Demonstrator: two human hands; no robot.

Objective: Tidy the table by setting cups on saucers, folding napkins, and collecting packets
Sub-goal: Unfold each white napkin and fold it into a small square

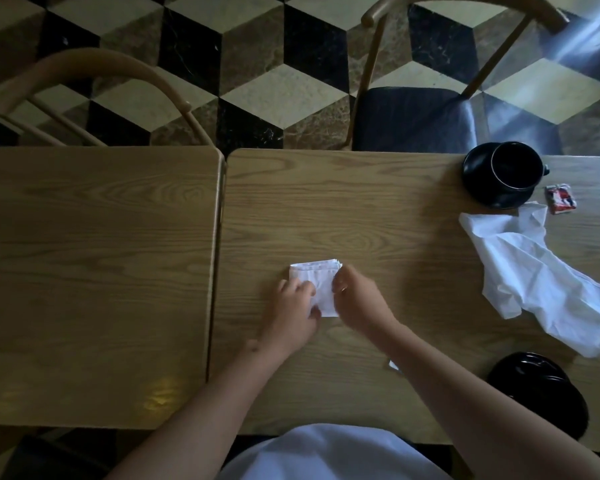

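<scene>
- The left hand [293, 308] lies palm-down on the near-left part of a small folded napkin [317, 282], fingers curled and pressing it flat to the wood.
- The right hand [355, 299] pinches the napkin's right edge between thumb and fingertips; a thin ring shows on one finger.
- That napkin is a white, layered square with soft creases, lying near the middle of the right-hand table [378, 220].
- Well to the right sprawls a second napkin [541, 282], unfolded, white and rumpled, with loose corners trailing toward the near edge.
- Beyond it a black cup [515, 166] stands on a black round saucer [478, 192], near the table's far edge; the cup's handle points right.
- Just right of the saucer lies a small red-and-white packet [561, 199], crinkled, apart from the crockery.
- A glossy black dish [541, 393] sits at the near right edge; whether it holds a cup I cannot tell.
- A tiny pale scrap [394, 365] peeks out beside the right forearm.
- Both tables are light wood with bold grain and rounded corners; a narrow gap divides them, and the left table [101, 271] is bare.
- Past the far edges stand two bentwood chairs [413, 116], one with a dark seat, on a cube-patterned stone floor [284, 81].
</scene>
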